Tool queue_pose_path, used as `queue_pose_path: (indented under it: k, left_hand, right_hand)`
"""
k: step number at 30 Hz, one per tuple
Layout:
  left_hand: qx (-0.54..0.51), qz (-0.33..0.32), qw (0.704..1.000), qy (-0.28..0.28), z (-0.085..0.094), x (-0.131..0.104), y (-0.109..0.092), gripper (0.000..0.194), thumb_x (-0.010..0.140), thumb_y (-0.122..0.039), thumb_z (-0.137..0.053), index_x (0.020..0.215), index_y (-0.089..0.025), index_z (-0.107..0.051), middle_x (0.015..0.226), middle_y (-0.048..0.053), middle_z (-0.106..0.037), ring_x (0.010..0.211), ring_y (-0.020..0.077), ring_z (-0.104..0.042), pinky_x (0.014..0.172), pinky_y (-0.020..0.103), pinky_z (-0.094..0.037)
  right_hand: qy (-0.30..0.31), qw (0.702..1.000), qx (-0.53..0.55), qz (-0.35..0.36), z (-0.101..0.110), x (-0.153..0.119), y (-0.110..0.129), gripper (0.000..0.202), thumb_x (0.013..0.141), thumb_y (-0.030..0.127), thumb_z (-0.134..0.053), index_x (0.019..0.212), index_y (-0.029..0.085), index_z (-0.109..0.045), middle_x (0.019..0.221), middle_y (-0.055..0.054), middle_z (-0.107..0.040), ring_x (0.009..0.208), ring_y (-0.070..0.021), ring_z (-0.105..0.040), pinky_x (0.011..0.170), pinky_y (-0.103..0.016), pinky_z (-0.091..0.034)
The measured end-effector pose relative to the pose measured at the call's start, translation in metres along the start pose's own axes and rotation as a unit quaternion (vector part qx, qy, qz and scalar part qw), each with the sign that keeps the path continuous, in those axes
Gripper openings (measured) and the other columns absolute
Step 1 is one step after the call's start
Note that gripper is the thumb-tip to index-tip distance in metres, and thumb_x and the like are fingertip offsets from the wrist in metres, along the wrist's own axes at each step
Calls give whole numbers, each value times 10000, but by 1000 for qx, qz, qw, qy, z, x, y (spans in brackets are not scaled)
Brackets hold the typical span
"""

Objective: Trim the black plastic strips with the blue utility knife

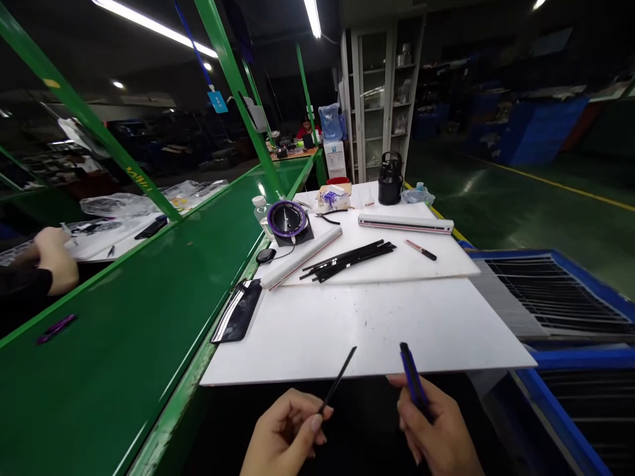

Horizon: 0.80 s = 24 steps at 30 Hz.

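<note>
Between the thumb and fingers of my left hand (290, 430) is a thin black strip (340, 377), tilted up to the right. My right hand (434, 426) is closed around a blue and black utility knife (413, 377) that points up and away from me. Both hands are in front of the near edge of the white tabletop (367, 324). Beyond them, on a white board, lies a loose bundle of black strips (347, 260). A small red and black knife or pen-like tool (421, 250) is right of the bundle.
Two long white bars (405, 223) (302, 258) lie around the strips. A round purple-rimmed fan-like device (288, 219), pliers (331, 216) and a black jug (390, 178) stand or lie farther back. Blue crates (570, 360) are on the right; a co-worker's arm (54, 261) is left.
</note>
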<state>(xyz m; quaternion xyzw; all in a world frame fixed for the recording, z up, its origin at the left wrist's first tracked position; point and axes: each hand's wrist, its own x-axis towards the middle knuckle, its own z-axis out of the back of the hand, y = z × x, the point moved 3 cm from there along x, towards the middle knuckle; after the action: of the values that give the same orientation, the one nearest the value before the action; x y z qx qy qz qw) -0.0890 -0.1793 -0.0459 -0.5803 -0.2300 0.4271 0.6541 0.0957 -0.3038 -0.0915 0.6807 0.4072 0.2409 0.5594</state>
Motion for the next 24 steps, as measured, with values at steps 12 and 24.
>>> queue_pose_path:
  k: [12,24]
  left_hand:
    - [175,-128,976,-16,1,3,14,134,821,-365,-668,934,-367,-739,934,44,-696,852,260,-643,781,356,-538]
    - [23,46,968,245,-21,-2,13,419,949,-484,-436,1295,-271,-533,1150,96,-625,980,214,-614,899,350,-486]
  right_hand:
    - [-7,999,-36,-30,-20,18,6,430,877,522,-655,1063,135,-656,479,59,-426,390,-88,-401,403,-213,-342]
    - [119,990,-8,-71,-40,20,0,300,884,447,-661,866,147,-656,511,28,-526,419,-86,-441,423,-191,-348]
